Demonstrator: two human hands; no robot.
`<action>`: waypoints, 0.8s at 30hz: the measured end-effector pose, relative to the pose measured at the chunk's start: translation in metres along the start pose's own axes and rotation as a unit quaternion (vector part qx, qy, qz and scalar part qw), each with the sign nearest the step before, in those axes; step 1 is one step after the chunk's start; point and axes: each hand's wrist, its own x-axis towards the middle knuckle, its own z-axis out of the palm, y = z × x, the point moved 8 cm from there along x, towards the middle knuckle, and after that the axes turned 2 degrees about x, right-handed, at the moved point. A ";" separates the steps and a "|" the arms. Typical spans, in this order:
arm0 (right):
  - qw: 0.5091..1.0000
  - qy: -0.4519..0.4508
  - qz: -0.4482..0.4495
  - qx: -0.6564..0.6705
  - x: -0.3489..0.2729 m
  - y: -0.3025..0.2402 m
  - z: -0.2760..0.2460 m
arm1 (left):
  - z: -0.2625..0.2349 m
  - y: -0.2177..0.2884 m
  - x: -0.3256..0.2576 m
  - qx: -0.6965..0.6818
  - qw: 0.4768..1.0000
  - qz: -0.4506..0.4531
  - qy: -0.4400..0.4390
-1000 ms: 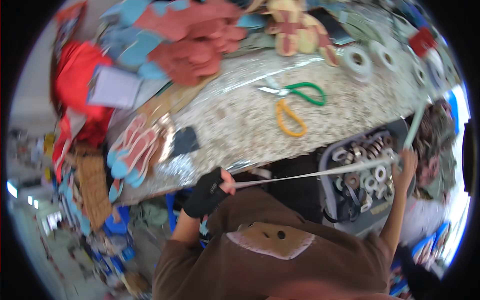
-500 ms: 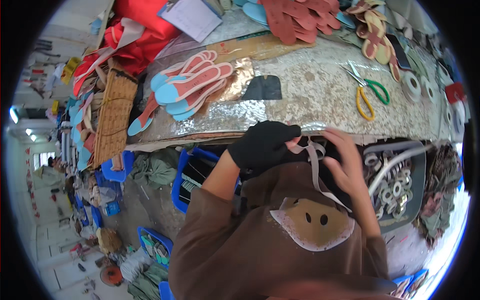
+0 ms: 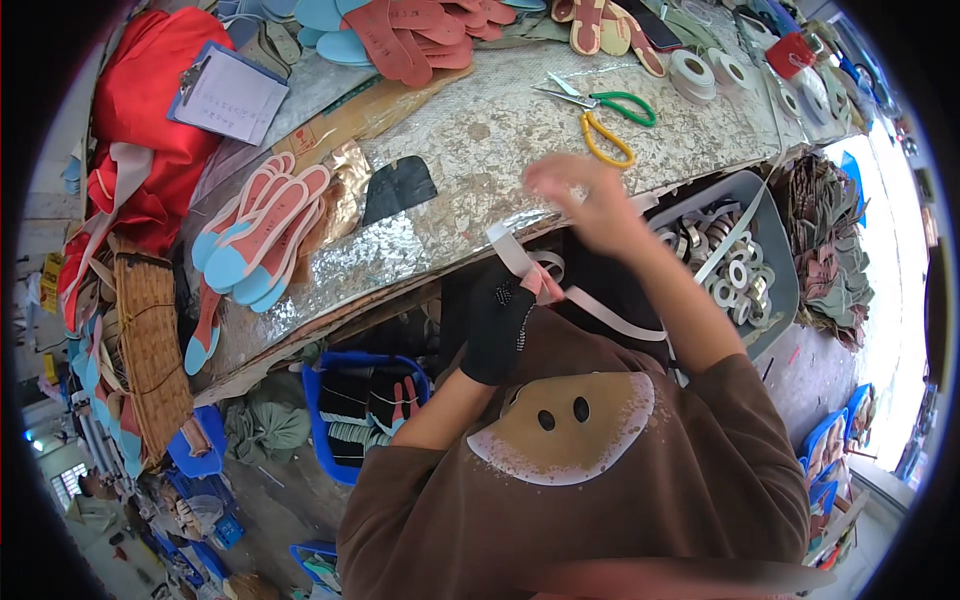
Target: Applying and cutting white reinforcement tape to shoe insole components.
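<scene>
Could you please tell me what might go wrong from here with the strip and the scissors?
1. The pale strip runs in loose loops at the left hand, so it might twist or tangle.
2. The scissors lie with their blades apart on the table, just beyond the right hand; a hasty reach could perhaps bring a cut.

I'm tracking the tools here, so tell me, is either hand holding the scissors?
No, the scissors lie on the table, in neither hand, and the left hand grips a white strip.
</scene>
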 end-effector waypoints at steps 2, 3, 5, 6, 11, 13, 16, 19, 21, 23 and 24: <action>0.945 0.087 -0.077 -0.307 0.017 0.035 -0.057 | -0.001 -0.005 0.000 -0.035 0.998 -0.054 -0.006; 0.898 0.127 -0.077 -0.414 0.016 0.056 -0.079 | 0.002 -0.005 0.001 -0.033 0.998 -0.052 -0.009; 0.842 0.162 -0.081 -0.509 0.008 0.072 -0.097 | 0.001 -0.007 -0.002 -0.047 0.997 -0.066 0.017; 0.850 0.086 -0.028 -0.519 0.009 0.087 -0.095 | 0.002 -0.005 -0.003 -0.045 0.997 -0.065 0.022; 0.844 -0.092 0.165 -0.502 0.014 0.115 -0.097 | 0.011 0.003 -0.002 -0.006 0.996 -0.078 0.032; 0.855 -0.050 0.087 -0.508 0.016 0.111 -0.105 | 0.013 0.002 -0.001 0.009 0.997 -0.075 0.029; 0.848 -0.042 0.075 -0.522 0.015 0.097 -0.111 | 0.006 0.003 0.001 0.023 0.997 -0.065 0.036; 0.959 -0.028 0.083 -0.269 -0.013 0.070 -0.106 | -0.002 0.005 0.004 0.024 0.996 -0.064 0.050; 0.988 -0.008 0.128 -0.091 -0.046 0.059 -0.093 | -0.002 0.006 0.009 0.027 0.996 -0.070 0.057; 0.953 -0.039 0.259 0.151 -0.082 0.056 -0.074 | 0.001 0.011 0.015 0.056 0.996 -0.057 0.038; 0.970 -0.112 0.206 0.066 -0.091 0.041 -0.069 | 0.002 0.013 0.018 0.064 0.995 -0.059 0.042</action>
